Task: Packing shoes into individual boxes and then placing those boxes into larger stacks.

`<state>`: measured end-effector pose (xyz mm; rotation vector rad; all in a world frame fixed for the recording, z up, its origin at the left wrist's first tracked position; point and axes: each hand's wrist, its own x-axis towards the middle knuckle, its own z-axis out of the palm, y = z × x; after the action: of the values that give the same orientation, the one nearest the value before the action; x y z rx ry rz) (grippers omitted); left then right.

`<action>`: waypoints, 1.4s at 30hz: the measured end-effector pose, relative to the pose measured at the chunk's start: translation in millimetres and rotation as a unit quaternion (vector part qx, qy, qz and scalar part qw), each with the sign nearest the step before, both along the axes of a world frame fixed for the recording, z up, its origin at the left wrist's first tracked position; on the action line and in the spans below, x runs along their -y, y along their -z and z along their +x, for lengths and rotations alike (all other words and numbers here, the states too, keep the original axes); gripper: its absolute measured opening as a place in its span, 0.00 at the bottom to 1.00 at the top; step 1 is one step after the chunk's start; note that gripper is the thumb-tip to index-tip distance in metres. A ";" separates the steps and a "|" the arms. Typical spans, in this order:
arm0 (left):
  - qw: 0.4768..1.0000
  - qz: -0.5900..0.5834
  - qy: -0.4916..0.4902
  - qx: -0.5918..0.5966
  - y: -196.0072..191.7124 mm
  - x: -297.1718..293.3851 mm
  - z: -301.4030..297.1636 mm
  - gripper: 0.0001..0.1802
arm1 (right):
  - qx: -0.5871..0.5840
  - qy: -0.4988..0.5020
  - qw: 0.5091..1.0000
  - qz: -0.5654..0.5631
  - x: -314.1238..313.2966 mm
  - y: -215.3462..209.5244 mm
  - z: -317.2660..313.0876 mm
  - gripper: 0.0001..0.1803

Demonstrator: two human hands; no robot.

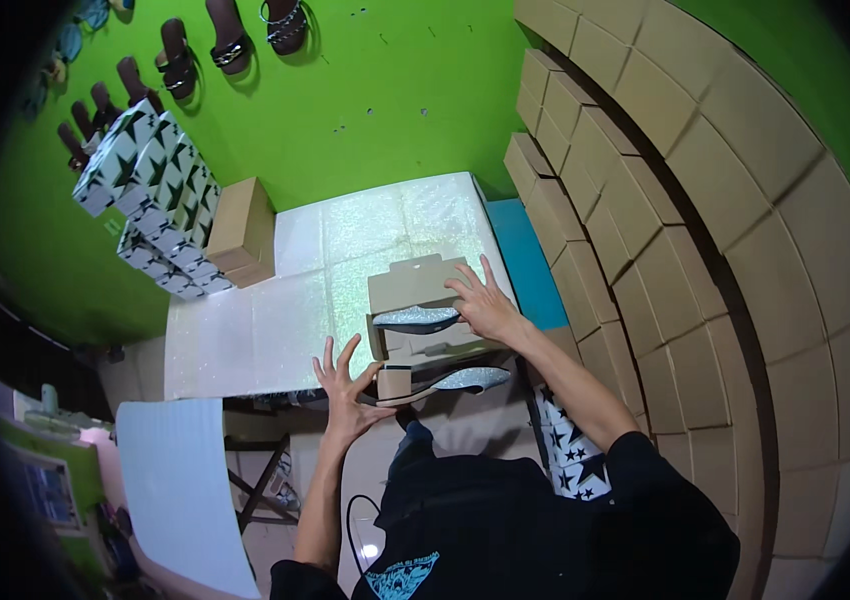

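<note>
My left hand (347, 402) grips a high-heeled shoe (470, 379) by its tan block heel, thumb and forefinger on either side and the other fingers spread. The shoe has a glittery silver upper and lies on its side at the table's near edge. Just beyond it sits an open cardboard shoebox (417, 283), lid flap raised at the back. Inside rests a second glittery silver shoe (415, 318). Over the box's right end, my right hand (488, 306) has its fingers apart, near that shoe's end and the flap. Whether its fingertips touch the box is hard to tell.
A table with a shiny white cover (245, 345) bears the box. Star-patterned shoeboxes (160, 200) and a plain brown carton (242, 230) stand at its left end. Stacked brown boxes (635, 220) line the right side. Sandals (230, 45) hang on the green wall.
</note>
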<state>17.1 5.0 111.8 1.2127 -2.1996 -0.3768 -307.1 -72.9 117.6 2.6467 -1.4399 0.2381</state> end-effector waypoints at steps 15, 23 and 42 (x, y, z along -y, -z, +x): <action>0.994 0.097 0.027 -0.046 37.4 137.4 31.0 0.39 | -0.088 -0.045 0.986 0.137 105.1 98.8 26.2 0.08; 0.992 0.117 0.003 -0.040 38.5 145.3 19.5 0.39 | -0.067 -0.081 0.985 0.139 103.9 94.2 10.9 0.09; 0.991 0.127 -0.049 0.003 43.6 131.3 -4.9 0.39 | 0.223 0.002 0.922 0.317 108.9 78.9 -8.6 0.20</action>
<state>12.1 -126.3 68.2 1.4522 -2.1342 -0.6289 -315.6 -181.8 38.8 3.2517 -1.9290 0.4694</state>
